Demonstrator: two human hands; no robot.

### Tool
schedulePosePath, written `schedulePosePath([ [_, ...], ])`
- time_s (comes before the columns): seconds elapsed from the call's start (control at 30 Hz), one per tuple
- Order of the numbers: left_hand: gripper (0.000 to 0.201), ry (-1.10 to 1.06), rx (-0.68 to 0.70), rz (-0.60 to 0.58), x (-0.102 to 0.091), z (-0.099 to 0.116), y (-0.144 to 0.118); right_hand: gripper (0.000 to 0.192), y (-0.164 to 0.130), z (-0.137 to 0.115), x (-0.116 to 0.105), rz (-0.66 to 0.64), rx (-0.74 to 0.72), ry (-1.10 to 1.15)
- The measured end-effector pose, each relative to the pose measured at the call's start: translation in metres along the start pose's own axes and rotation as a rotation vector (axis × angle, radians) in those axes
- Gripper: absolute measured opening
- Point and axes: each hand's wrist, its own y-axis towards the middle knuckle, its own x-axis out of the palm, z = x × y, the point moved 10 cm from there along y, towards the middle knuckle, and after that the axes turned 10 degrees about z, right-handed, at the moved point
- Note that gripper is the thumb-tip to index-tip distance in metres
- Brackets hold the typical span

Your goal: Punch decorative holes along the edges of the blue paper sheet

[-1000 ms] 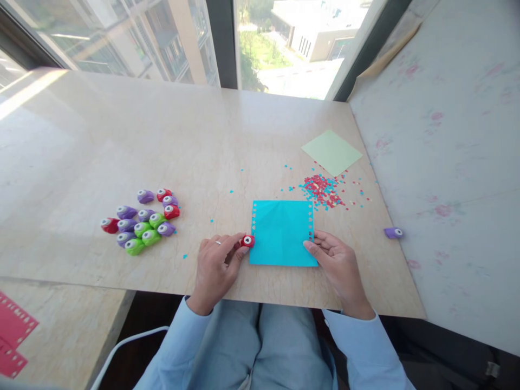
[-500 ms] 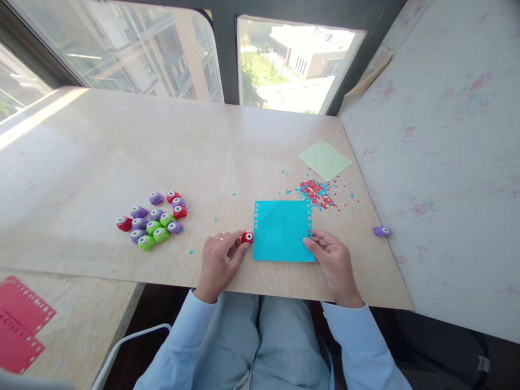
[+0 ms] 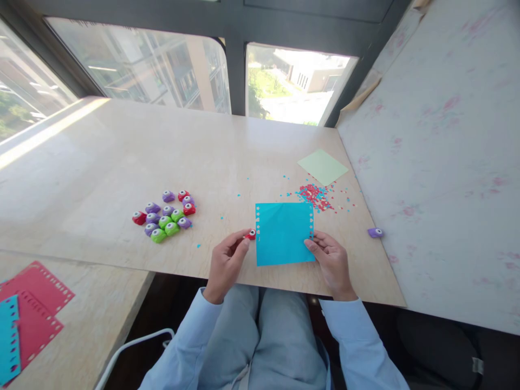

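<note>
A square sheet of bright blue paper, with a row of small punched holes down its left and right edges, lies flat near the front edge of the pale marble-look table. A small red plastic craft punch sits at the sheet's left edge, pinched between the fingers of the left hand. The right hand presses the sheet's lower right corner with thumb and fingertips closed on the paper. Just behind the sheet lies a scatter of red and blue paper bits, and beyond it a pale green paper square. To the left sits a cluster of purple, green and red punches; 1 purple punch lies alone to the right.
</note>
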Motion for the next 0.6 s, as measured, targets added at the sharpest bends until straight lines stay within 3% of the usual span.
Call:
schedulePosePath([
  [0.1,0.040,-0.202,-0.231,-0.107,0.020,-0.011,-0.010,0.041,0.001,0.000,0.000,-0.003,-0.003,-0.005],
  [0.23,0.042,-0.308,-0.382,-0.164,0.030,-0.015,-0.018,0.042,0.002,0.000,-0.001,0.008,-0.001,0.000],
  [0.6,0.030,-0.304,-0.414,-0.172,0.030,-0.021,-0.022,0.041,0.002,0.002,0.001,-0.013,-0.010,-0.004],
])
